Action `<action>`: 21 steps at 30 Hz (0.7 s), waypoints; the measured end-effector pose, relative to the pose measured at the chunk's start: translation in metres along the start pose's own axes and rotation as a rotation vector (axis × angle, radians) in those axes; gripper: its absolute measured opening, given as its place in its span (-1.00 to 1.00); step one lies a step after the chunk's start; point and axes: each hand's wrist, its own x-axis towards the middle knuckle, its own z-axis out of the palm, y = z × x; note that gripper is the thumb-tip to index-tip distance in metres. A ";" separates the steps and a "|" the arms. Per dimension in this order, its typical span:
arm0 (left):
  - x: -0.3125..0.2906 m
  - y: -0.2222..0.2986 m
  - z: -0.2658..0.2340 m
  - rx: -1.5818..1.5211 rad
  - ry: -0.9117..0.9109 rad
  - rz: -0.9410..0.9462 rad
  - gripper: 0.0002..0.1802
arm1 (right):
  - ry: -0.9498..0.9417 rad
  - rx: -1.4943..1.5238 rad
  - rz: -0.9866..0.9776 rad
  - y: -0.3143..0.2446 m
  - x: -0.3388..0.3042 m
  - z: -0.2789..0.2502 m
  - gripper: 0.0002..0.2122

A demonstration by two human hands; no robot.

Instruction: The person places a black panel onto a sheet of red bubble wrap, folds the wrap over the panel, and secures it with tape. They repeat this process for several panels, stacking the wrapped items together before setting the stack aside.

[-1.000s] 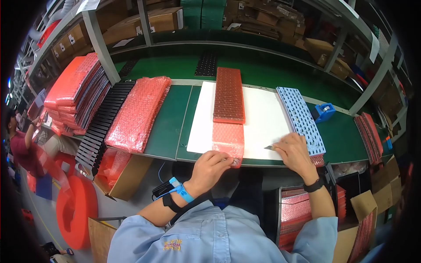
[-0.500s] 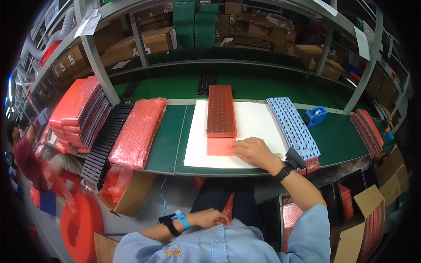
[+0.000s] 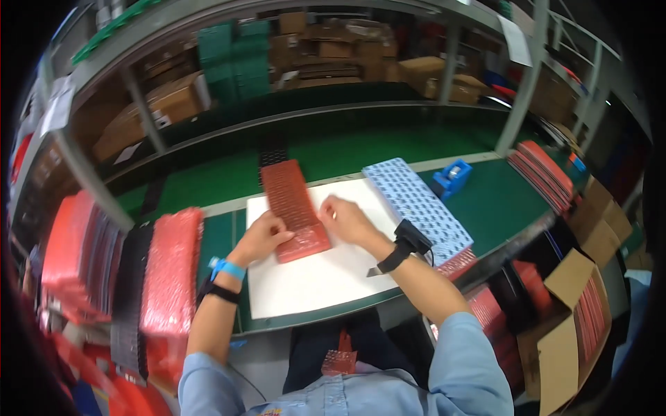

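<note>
A flat dark panel in red bubble wrap (image 3: 290,194) lies slightly tilted on a white sheet (image 3: 277,295). My left hand (image 3: 260,239) is at its left edge near the close end, fingers curled and thumb lying on the wrap. By the right edge, my right hand (image 3: 347,218) has its fingers pinched together. Something small and pale shows at those fingertips, too blurred to name. A black band with a black device (image 3: 411,239) is on my right wrist, and a small metallic piece (image 3: 376,271) shows beneath it.
A light-blue studded board (image 3: 416,204) lies right of the sheet, with a blue tape dispenser (image 3: 451,178) beyond. Red-wrapped stacks (image 3: 73,256) and a bubble-wrapped bundle (image 3: 172,260) stand left. At lower right is an open carton (image 3: 560,360). A metal rail (image 3: 277,119) crosses behind.
My left hand has come up from my lap to the panel's left edge. The bubble-wrap flap now covers the near end. My right hand has moved up along the right side; the view has turned.
</note>
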 end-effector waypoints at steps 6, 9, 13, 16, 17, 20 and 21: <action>-0.002 0.018 0.007 -0.050 0.051 -0.056 -0.74 | 1.096 -0.248 0.503 0.099 -0.024 -0.185 -0.76; -0.003 0.013 0.002 -0.073 0.057 -0.016 -0.75 | 0.706 -0.253 0.732 0.109 -0.051 -0.190 -0.81; -0.005 0.009 0.004 -0.117 0.061 -0.024 -0.76 | 0.440 -0.432 0.462 0.125 -0.053 -0.200 -0.79; -0.005 0.007 0.006 -0.130 0.072 -0.020 -0.76 | 0.375 -0.104 0.581 0.135 -0.058 -0.237 -0.78; -0.004 0.005 0.006 -0.126 0.075 -0.008 -0.76 | 0.382 -0.107 0.570 0.134 -0.057 -0.245 -0.78; -0.005 0.004 0.006 -0.125 0.080 0.007 -0.76 | 0.303 -0.003 0.658 0.125 -0.062 -0.261 -0.80; -0.007 0.004 0.005 -0.127 0.075 -0.004 -0.76 | 0.307 -0.002 0.656 0.120 -0.058 -0.263 -0.80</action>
